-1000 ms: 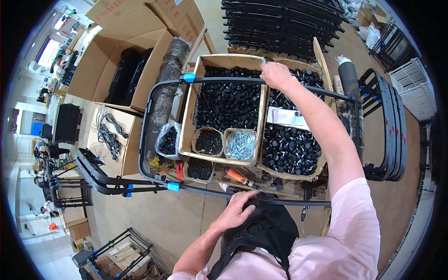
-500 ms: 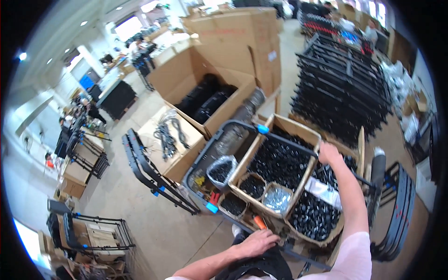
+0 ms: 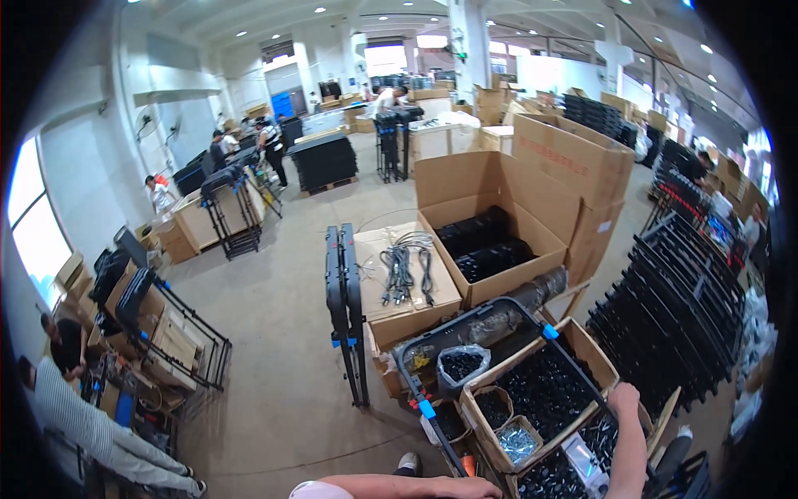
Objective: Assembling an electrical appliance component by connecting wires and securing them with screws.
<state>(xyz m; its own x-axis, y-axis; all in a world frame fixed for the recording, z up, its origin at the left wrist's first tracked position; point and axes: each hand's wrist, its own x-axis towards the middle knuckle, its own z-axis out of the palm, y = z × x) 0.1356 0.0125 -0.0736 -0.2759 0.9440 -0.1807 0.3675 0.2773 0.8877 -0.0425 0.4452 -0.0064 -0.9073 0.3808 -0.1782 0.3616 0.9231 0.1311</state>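
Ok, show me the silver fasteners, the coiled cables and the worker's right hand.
Silver fasteners [image 3: 517,446]: head view, middle of the pile in its small container.
Coiled cables [image 3: 401,272]: head view, middle of the left-hand bundle.
Right hand [image 3: 625,400]: head view, back of the hand.

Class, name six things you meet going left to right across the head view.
Worker in a striped top → upright black frames → coiled cables → plastic bag of small black parts → silver fasteners → right hand.
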